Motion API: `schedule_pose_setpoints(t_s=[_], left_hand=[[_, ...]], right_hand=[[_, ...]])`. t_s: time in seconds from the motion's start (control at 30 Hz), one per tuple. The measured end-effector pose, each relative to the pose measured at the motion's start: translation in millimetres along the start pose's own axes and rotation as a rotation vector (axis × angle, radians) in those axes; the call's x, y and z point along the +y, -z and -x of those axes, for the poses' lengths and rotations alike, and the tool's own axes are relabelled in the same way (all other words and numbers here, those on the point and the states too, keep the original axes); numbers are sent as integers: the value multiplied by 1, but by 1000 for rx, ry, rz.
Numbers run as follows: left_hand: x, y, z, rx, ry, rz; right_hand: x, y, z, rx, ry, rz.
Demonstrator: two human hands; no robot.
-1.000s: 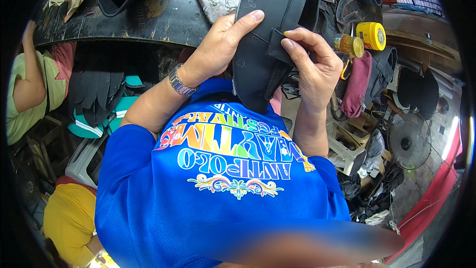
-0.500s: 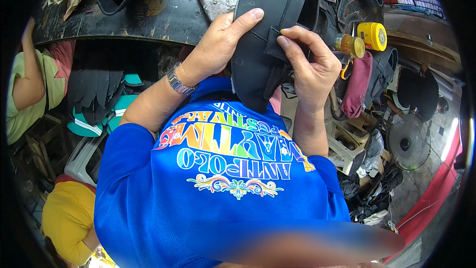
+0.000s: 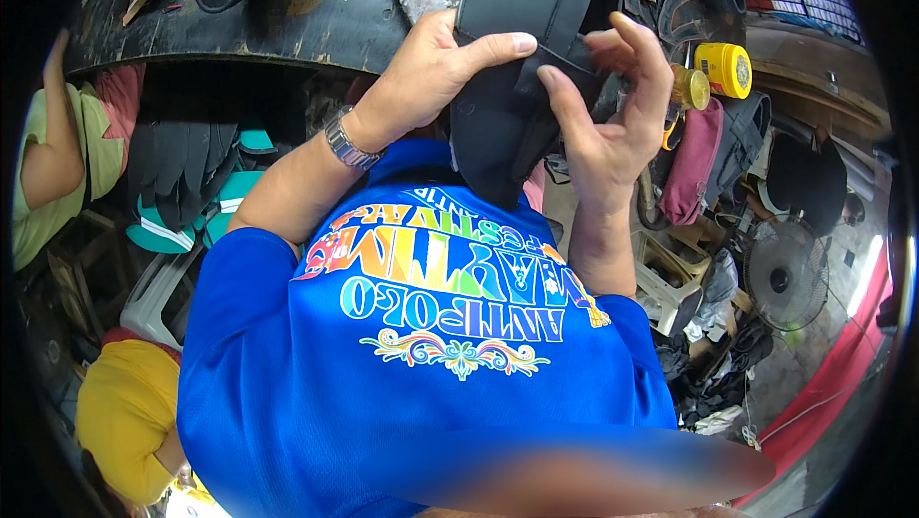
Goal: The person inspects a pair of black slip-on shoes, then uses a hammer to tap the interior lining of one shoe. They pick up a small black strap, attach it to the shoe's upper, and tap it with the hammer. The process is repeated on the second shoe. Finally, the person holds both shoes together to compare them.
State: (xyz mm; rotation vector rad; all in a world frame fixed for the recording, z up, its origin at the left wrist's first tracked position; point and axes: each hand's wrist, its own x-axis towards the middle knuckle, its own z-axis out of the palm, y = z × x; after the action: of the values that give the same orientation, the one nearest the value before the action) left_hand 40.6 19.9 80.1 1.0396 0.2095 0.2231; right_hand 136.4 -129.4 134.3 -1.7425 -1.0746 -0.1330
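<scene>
A black leather boot upper (image 3: 493,135) with stitched panels and a small flap hangs between my hands, above the front of my blue shirt. My left hand (image 3: 436,68), with a metal watch on its wrist, grips it from the left side. The thumb lies flat across the front near the flap, and the other fingers are hidden behind the leather. On the right, my right hand (image 3: 613,111) has its thumb and fingers spread apart beside the flap. The thumb tip is at the leather; whether it touches cannot be made out. Those fingertips are slightly blurred.
A dark, worn table (image 3: 316,34) stands ahead, with black leather pieces on it. To the right are a yellow jar (image 3: 725,70), an amber bottle (image 3: 691,87), a maroon pouch (image 3: 693,162) and a fan (image 3: 785,276). Other people sit at left, one in a yellow shirt (image 3: 129,417).
My right hand has let go of the flap it pinched, and its fingers have spread. My left thumb has slid right, toward the flap. The boot upper has shifted slightly.
</scene>
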Motion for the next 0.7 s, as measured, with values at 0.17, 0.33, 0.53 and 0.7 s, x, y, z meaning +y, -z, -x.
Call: schedule_pose_setpoints(t_s=[0.17, 0.33, 0.53, 0.7], left_hand=[[-1, 0, -3, -7, -48, 66], [-2, -1, -3, 5, -13, 154], [-5, 0, 0, 16, -28, 144], [-6, -1, 0, 19, -32, 158]], right_hand=[[5, 8, 0, -256, 357, 286], [17, 3, 3, -191, 442, 235], [18, 3, 3, -220, 505, 230], [21, 7, -1, -303, 578, 254]])
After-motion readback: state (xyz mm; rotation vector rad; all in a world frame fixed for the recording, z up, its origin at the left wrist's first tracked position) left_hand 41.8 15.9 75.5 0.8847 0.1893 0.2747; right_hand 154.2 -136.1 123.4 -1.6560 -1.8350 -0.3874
